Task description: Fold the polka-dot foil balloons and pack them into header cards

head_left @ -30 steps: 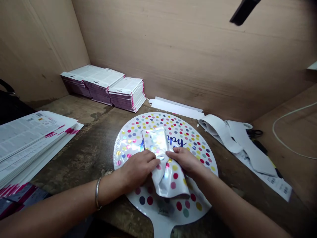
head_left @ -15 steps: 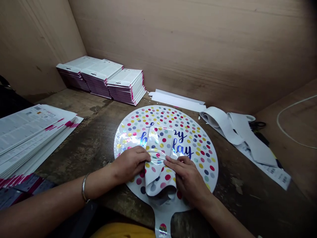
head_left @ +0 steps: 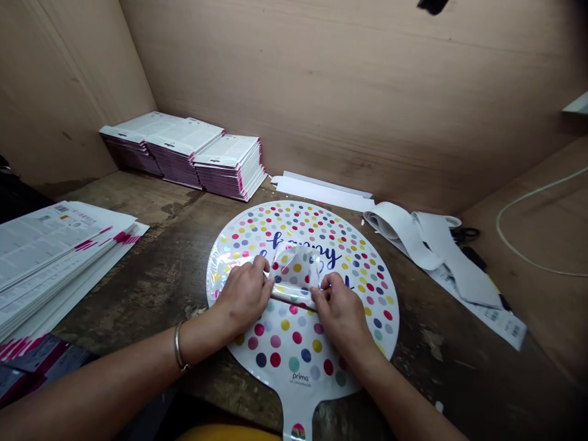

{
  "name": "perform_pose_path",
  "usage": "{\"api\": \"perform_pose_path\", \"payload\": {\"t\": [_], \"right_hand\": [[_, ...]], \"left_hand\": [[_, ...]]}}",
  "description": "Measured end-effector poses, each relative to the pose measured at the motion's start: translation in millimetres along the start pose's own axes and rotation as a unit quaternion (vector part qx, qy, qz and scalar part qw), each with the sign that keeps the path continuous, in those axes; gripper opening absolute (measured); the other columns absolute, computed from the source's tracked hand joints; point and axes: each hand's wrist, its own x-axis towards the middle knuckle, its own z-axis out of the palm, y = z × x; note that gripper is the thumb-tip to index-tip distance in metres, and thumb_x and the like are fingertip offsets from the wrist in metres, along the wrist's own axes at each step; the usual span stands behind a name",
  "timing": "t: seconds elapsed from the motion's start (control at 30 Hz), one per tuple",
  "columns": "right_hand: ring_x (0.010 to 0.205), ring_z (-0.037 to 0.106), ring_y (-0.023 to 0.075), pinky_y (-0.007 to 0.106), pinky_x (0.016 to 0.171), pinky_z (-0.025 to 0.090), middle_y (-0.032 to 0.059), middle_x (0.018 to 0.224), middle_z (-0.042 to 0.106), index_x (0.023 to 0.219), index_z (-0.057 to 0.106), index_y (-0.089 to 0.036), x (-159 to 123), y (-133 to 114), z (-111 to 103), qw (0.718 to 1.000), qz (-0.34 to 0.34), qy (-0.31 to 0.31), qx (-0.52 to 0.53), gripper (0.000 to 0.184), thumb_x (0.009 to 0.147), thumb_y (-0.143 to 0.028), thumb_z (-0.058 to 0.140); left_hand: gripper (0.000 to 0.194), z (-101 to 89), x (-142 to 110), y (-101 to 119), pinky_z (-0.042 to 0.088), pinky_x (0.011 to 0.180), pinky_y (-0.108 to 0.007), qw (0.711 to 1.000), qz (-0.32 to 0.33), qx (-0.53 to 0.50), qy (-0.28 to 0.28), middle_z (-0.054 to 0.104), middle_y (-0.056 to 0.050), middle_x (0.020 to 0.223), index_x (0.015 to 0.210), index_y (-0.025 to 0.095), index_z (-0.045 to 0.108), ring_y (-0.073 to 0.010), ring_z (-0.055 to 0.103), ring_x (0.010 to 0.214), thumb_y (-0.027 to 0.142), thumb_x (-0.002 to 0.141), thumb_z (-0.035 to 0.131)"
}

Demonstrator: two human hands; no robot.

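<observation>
Folded foil: the small dotted piece (head_left: 296, 275) sits on the middle of the flat foil balloon (head_left: 285, 334), over part of the blue lettering, between the two hands; its near edge makes a straight crease, while its upper part puffs up a little.
Doing the fold well: from where I stand, I'd keep both ends of that crease level and press from the middle outward, so the trapped air leaves by the loose side and the slick film doesn't spring open.
Likely trouble: if one side gets pulled harder, I'd expect the fold to skew; the shiny surface looks slippery, so a light, even pinch seems better than a hard squeeze.
Surface below: the balloon lies flat on the table (head_left: 184, 260), its stem toward the person, and seems a smooth enough base to press against.
Left hand: this one (head_left: 245, 297), bangle on the wrist, has its fingers (head_left: 263, 263) curled and drawn together, thumb and fingertips pinched on the left end of the crease.
Right hand: this one (head_left: 342, 312) mirrors it, fingers (head_left: 318, 295) closed to a narrow pinch at the right end; how tightly they grip, I can't tell.
Close by: a paper strip (head_left: 404, 236) lies beyond the right hand; a pile of cards (head_left: 68, 245) sits well to the left.
</observation>
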Motion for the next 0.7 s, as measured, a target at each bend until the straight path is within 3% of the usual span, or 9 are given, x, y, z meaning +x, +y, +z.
{"api": "perform_pose_path", "payload": {"t": [0.17,0.27,0.33,0.4,0.53,0.6,0.7], "right_hand": [[0.064,0.059,0.0199,0.030,0.056,0.043,0.0019,0.070,0.062,0.082,0.056,-0.025,1,-5,0,0.997,-0.040,-0.010,-0.058,0.012,0.085,-0.029,0.045],[0.094,0.059,0.0258,0.038,0.075,0.048,0.0095,0.100,0.064,0.088,0.062,-0.023,2,-2,5,0.991,-0.097,0.028,-0.084,0.017,0.084,-0.023,0.046],[0.124,0.042,0.0304,0.047,0.097,0.039,0.0114,0.129,0.053,0.101,0.064,-0.021,5,4,8,0.977,-0.176,0.052,-0.109,0.026,0.084,-0.018,0.044],[0.137,0.023,0.0289,0.051,0.108,0.025,0.0082,0.141,0.042,0.119,0.058,-0.020,9,13,8,0.961,-0.246,0.019,-0.125,0.037,0.088,-0.017,0.040],[0.139,0.016,0.0264,0.048,0.110,0.025,0.0104,0.149,0.028,0.142,0.031,-0.014,13,26,-3,0.946,-0.278,-0.120,-0.116,0.060,0.088,-0.039,0.044],[0.139,0.018,0.0266,0.047,0.110,0.026,0.0127,0.150,0.023,0.144,0.026,-0.012,14,28,-7,0.943,-0.281,-0.137,-0.116,0.071,0.083,-0.041,0.050],[0.136,0.027,0.0253,0.045,0.111,0.027,0.0132,0.147,0.033,0.140,0.034,-0.011,17,24,-3,0.948,-0.273,-0.110,-0.123,0.067,0.077,-0.026,0.052]], "left_hand": [[0.015,-4.6,2,5,0.043,0.073,-0.038,0.994,0.041,0.105,-0.012,0.061,-0.008,0.087,0.095,0.019,0.057,-0.0260,0.057,0.085,0.026,0.088,0.046],[0.025,-4.6,4,4,0.033,0.096,-0.048,0.979,0.141,0.146,0.017,0.054,-0.012,0.122,0.110,0.020,0.058,-0.0314,0.044,0.117,0.020,0.089,0.044],[0.033,-3.5,9,-1,0.016,0.108,-0.049,0.956,0.256,0.140,-0.025,0.046,-0.007,0.136,0.119,0.023,0.054,-0.0281,0.030,0.132,0.015,0.090,0.040],[0.039,-2.7,16,-9,0.010,0.110,-0.047,0.933,0.327,0.121,-0.090,0.045,-0.003,0.138,0.125,0.026,0.049,-0.0246,0.028,0.134,0.013,0.089,0.040],[0.039,-4.9,27,-21,0.020,0.108,-0.045,0.933,0.331,0.075,-0.122,0.046,-0.004,0.138,0.128,0.029,0.047,-0.0243,0.037,0.129,0.023,0.090,0.044],[0.037,-6.1,28,-21,0.023,0.106,-0.045,0.936,0.330,0.053,-0.107,0.046,-0.007,0.137,0.125,0.027,0.051,-0.0264,0.039,0.127,0.035,0.089,0.048],[0.050,-4.1,27,-12,0.032,0.101,-0.043,0.943,0.317,0.040,-0.092,0.048,-0.012,0.132,0.121,0.021,0.053,-0.0294,0.045,0.120,0.047,0.079,0.058]]}}
